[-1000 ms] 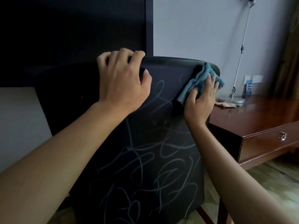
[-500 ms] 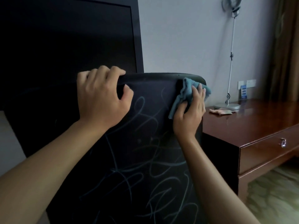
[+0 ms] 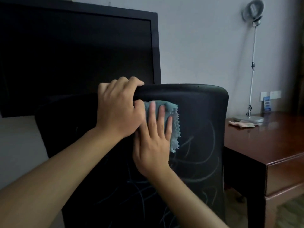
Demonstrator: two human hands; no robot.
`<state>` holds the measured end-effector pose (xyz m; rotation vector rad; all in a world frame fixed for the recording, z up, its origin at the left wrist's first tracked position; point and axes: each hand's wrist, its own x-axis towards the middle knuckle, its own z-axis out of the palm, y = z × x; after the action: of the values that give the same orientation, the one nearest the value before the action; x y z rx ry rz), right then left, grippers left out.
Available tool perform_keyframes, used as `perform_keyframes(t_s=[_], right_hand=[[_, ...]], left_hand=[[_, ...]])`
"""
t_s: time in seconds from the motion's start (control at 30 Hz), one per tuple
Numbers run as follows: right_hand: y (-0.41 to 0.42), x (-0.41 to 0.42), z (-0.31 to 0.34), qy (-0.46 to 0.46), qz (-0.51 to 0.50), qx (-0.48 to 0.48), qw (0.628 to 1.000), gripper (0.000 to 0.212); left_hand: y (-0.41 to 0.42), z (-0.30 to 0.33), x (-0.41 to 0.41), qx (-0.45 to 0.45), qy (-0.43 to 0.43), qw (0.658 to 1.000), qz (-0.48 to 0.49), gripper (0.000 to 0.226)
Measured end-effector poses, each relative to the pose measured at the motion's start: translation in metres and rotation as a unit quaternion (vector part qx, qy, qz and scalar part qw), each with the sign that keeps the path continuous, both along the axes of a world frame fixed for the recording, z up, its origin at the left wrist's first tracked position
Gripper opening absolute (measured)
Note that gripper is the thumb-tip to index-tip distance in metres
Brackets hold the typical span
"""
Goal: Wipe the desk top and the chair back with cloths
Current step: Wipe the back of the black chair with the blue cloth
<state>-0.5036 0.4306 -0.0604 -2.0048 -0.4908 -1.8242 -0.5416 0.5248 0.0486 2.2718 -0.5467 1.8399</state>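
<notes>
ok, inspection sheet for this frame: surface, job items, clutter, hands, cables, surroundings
Surface: chair back, black, upright; pale scribbles below and right of the cloth.
Job's things: teal cloth flat on the chair back near its top; pinkish cloth lying on the desk.
Clutter: lamp base on the desk, beside the pinkish cloth.
Hands: left hand grips the chair's top edge; right hand presses the teal cloth, fingers straight.
Cables: nothing seen.
Surroundings: dark framed panel behind; wall sockets.
</notes>
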Motion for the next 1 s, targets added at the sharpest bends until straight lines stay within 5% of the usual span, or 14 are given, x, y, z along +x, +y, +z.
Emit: perform_keyframes(t_s=[0.13,0.33,0.5,0.67,0.73,0.87,1.0], right_hand=[[-0.050,0.007,0.013,-0.046,-0.064,-0.110,0.991,0.051],[-0.056,0.009,0.040,-0.043,-0.063,0.084,0.994,0.056],[-0.026,0.017,-0.014,-0.030,-0.054,-0.004,0.998,0.053],[-0.007,0.009,0.030,-0.053,-0.042,0.082,0.994,0.058],[0.019,0.003,0.023,-0.056,-0.024,0.034,0.998,0.058],[0.026,0.010,-0.017,-0.072,-0.030,-0.207,0.975,0.056],[0.023,0.007,0.014,-0.082,-0.042,-0.150,0.984,0.053]], left_hand=[[0.016,0.006,-0.005,0.033,0.058,0.997,-0.026,0.053],[0.046,0.003,-0.017,0.070,0.045,0.996,0.027,0.046],[0.078,-0.016,-0.018,0.009,0.067,0.995,0.070,0.050],[0.088,-0.015,-0.020,-0.021,0.068,0.997,0.023,0.049],[0.091,-0.014,-0.020,-0.017,0.074,0.997,0.020,0.050],[0.113,-0.018,-0.022,-0.020,0.085,0.996,0.006,0.053],[0.152,-0.038,-0.020,-0.190,0.167,0.967,0.008,0.049]])
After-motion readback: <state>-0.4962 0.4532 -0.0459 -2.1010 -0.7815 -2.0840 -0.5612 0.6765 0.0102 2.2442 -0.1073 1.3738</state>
